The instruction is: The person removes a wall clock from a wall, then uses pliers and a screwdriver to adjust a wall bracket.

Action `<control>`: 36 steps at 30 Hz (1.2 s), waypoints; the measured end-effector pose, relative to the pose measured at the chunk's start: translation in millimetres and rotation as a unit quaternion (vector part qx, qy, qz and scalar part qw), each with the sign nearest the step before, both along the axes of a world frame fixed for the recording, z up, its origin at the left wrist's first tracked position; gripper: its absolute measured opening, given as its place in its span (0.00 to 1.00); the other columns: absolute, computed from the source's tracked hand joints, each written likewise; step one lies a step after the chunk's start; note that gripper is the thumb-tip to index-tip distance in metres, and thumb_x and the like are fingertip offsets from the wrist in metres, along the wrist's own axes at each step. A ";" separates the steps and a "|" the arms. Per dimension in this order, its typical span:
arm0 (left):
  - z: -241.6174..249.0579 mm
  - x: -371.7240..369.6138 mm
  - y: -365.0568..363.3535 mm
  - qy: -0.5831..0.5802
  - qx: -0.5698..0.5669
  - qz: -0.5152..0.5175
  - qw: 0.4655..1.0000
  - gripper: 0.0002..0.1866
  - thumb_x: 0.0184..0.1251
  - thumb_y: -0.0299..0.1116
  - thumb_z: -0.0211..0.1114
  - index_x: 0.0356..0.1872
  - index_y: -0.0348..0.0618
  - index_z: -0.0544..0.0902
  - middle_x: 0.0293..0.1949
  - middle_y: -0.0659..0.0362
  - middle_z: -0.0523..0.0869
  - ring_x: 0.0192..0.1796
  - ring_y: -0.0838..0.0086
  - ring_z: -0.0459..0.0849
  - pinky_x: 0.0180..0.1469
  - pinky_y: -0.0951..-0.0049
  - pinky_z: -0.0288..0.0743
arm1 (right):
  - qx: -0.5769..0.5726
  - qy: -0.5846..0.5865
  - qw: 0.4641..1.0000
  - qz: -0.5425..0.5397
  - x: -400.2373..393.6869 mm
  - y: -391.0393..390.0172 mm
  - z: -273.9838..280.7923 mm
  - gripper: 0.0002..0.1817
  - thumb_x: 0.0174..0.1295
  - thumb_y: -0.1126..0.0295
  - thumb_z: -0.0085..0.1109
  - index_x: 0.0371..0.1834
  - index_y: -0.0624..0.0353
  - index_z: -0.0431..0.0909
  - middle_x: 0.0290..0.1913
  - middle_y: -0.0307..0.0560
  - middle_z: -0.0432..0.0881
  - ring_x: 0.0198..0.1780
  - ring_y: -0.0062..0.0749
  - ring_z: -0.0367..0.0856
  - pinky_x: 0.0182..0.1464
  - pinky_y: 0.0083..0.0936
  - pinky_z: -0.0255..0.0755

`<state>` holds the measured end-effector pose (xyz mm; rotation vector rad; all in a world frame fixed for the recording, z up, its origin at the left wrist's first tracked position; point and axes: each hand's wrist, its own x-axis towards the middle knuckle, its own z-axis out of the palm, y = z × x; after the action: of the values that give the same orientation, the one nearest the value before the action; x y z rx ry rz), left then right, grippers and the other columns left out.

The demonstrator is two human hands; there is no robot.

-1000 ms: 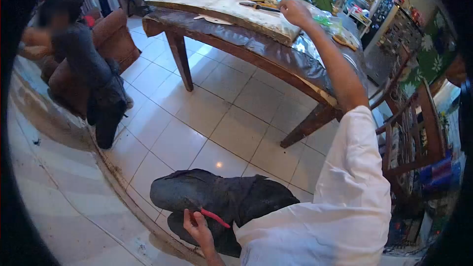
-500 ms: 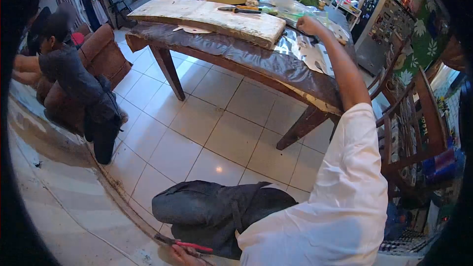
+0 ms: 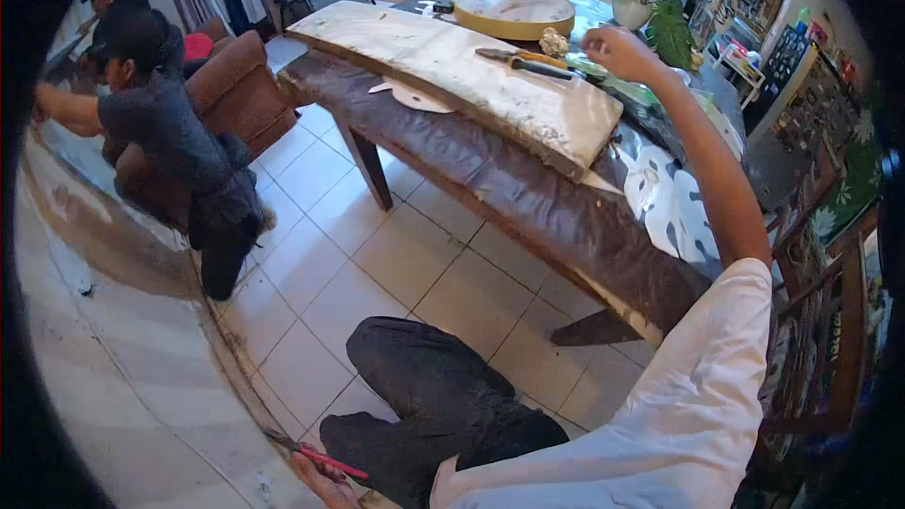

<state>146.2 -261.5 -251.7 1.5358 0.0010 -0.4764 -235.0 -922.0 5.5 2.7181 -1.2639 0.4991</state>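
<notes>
At the bottom, my left hand (image 3: 325, 485) is closed around pliers with red handles (image 3: 330, 462), their dark jaws pointing up and left. My right arm stretches over the table, and my right hand (image 3: 624, 55) is above its far side, fingers loosely bent and apart, with nothing visible in them. Just left of that hand lies a small crumpled tan lump (image 3: 553, 42). Below it, a thick wooden board (image 3: 452, 75) carries a tool with yellow-orange and black handles (image 3: 523, 60). A round yellow-rimmed piece (image 3: 514, 11) lies behind the board.
A brown cover (image 3: 471, 165) drapes the table; white cut-out sheets (image 3: 665, 203) lie at its right end. A potted plant (image 3: 632, 11) stands behind. Another person (image 3: 170, 123) kneels at left beside a brown armchair (image 3: 240, 90). Wooden chairs (image 3: 830, 320) stand at right.
My right hand has lifted from the table's right part and shifted beside the tan lump. The view has turned, moving the table lower and rightward. My left hand still holds the pliers.
</notes>
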 end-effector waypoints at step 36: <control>14.1 -16.1 -208.9 -0.060 -0.186 -0.310 0.930 0.19 0.73 0.45 0.63 0.54 0.42 0.77 0.23 0.72 0.66 0.21 0.88 0.61 0.21 0.81 0.53 | -0.058 0.051 0.991 0.107 16.2 159.9 51.5 0.12 0.61 0.68 0.62 0.41 0.66 0.78 0.32 0.55 0.79 0.35 0.44 0.77 0.39 0.37 0.70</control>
<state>130.1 -470.3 -237.6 1.1639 -0.6534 -0.8275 -218.8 -762.1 57.0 2.7537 -0.8958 0.4325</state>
